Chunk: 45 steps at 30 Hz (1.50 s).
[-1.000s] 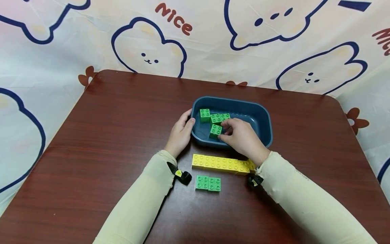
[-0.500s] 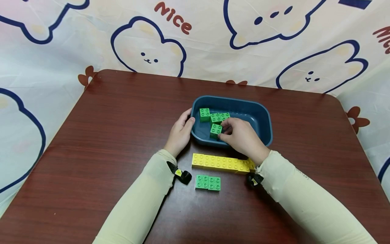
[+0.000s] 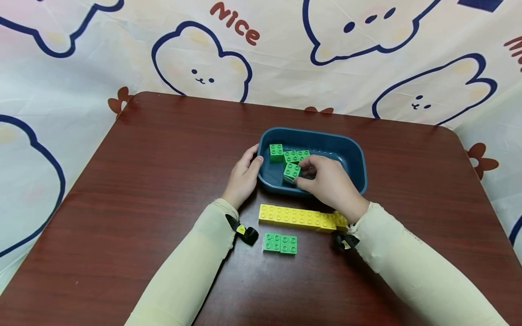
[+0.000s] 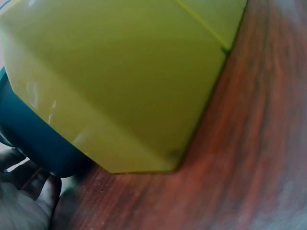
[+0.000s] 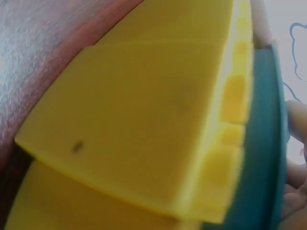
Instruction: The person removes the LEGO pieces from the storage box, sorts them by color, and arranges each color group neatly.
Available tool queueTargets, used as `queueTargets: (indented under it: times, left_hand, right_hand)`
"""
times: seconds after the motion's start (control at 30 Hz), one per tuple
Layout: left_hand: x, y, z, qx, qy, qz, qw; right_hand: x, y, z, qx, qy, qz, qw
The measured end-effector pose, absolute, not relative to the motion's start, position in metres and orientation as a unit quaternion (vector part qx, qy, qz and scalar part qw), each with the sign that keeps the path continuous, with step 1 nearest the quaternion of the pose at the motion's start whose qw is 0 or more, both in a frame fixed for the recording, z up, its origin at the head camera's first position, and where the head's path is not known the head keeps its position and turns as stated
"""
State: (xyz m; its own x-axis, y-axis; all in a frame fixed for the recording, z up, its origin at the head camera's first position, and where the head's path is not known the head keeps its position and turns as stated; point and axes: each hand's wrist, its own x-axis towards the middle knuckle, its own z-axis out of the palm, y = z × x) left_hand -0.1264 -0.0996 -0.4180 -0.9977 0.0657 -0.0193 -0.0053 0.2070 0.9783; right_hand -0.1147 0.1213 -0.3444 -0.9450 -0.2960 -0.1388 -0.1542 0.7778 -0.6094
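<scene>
My left hand [image 3: 243,176] holds the left end of a dark blue plastic bin [image 3: 326,138], its thumb by the rim. Inside the bin, my right hand [image 3: 332,183] pinches a green toy building block [image 3: 292,171] between thumb and fingers; the block tilts slightly. Several other green blocks [image 3: 276,153] lie at the bin's left side, partly behind that hand. In the left wrist view, the left hand's fingers [image 4: 41,189] are against the bin [image 4: 43,139]. The right wrist view shows the bin's side [image 5: 261,143] beyond large yellow blocks, with part of the right hand at the edge.
A row of yellow blocks [image 3: 297,217] lies just in front of the bin, its right end near the right wrist. Nearer still, two green blocks [image 3: 280,243] sit side by side on the brown table [image 3: 163,181]. A patterned cloth [image 3: 281,68] hangs behind.
The green block in my right hand has tilted and come up slightly, and the right hand has shifted a little with it. The left hand keeps its place on the bin.
</scene>
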Motion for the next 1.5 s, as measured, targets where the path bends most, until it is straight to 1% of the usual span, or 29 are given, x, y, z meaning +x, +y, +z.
queueTargets:
  times: [0.4,0.63,0.87,1.07,1.5]
  left_hand:
    - [-0.127,-0.100,-0.418,0.017,0.775,0.630,0.032]
    - [-0.125,-0.100,-0.417,0.011,0.779,0.626,0.039]
    - [-0.125,-0.100,-0.417,0.014,0.780,0.625,0.032]
    - [-0.126,-0.098,-0.417,0.019,0.781,0.624,0.026]
    - [-0.126,-0.099,-0.416,0.023,0.783,0.621,0.020]
  right_hand:
    - [-0.093,0.126,-0.313,-0.126,0.929,-0.341,0.069]
    - [-0.073,0.128,-0.301,-0.147,0.919,-0.362,0.048]
    - [-0.049,0.130,-0.294,-0.175,0.911,-0.373,0.017]
    - [-0.031,0.133,-0.293,-0.197,0.904,-0.379,-0.013]
    - [-0.005,0.139,-0.309,-0.219,0.893,-0.393,-0.023]
